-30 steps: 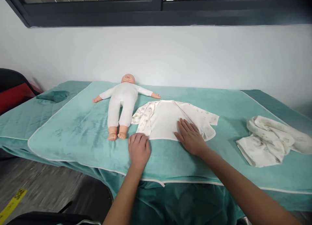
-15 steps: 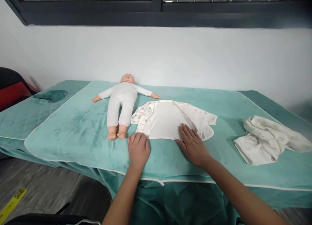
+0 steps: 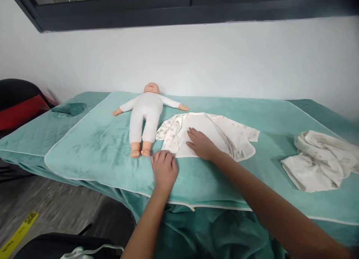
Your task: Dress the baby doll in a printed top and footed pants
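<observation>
One red-and-black chair (image 3: 22,111) stands far left of the left grip (image 3: 165,169). A green-covered bed (image 3: 95,154) by a white wall (image 3: 182,57) runs under it. A doll (image 3: 147,109) lies just beyond, leftward. The left grip curls at the near corner of a spread shirt (image 3: 214,129); whether it pinches, I cannot tell. The right grip (image 3: 203,145) lies flat, unclenched, on the shirt; well rightward, a crumpled cloth (image 3: 318,162).

head | worn on the person's head, looking from above the near edge of the surface (image 3: 86,147) | faces forward and down, past the far edge to wall (image 3: 224,61) and window (image 3: 114,18) | near: surface spans the frame's full width
</observation>
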### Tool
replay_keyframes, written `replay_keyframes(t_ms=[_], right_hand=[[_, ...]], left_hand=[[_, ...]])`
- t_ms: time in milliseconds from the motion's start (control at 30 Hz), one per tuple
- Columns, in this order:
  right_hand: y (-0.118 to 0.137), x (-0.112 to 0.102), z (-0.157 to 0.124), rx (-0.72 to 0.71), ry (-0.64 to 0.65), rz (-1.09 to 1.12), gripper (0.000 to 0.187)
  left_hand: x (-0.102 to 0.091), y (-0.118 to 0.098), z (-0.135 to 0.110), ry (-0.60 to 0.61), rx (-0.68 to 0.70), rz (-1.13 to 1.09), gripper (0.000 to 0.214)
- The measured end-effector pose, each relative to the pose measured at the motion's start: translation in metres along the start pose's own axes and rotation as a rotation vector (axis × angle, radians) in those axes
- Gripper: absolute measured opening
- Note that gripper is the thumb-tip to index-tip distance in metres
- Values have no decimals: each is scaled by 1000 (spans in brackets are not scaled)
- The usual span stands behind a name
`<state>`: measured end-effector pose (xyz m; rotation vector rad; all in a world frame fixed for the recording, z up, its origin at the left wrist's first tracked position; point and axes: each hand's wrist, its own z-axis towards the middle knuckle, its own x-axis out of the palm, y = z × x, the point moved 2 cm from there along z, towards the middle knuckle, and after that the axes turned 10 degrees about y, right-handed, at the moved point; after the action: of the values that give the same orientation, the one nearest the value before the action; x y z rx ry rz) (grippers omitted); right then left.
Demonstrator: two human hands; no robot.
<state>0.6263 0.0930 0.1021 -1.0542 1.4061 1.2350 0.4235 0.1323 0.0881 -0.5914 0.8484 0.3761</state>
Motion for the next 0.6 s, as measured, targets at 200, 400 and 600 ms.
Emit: replay_keyframes(t_ms=[200, 400, 600], right_hand=[[35, 7, -6, -318, 1, -50, 57], [54, -9, -44, -487, 139, 207, 49], [36, -53, -2, -246, 263, 792, 40]], left_hand=[[-1, 2, -2, -76, 29, -66, 18], [-8, -2, -5, -173, 120, -271, 22], [-77, 21, 17, -343, 22, -294, 25]])
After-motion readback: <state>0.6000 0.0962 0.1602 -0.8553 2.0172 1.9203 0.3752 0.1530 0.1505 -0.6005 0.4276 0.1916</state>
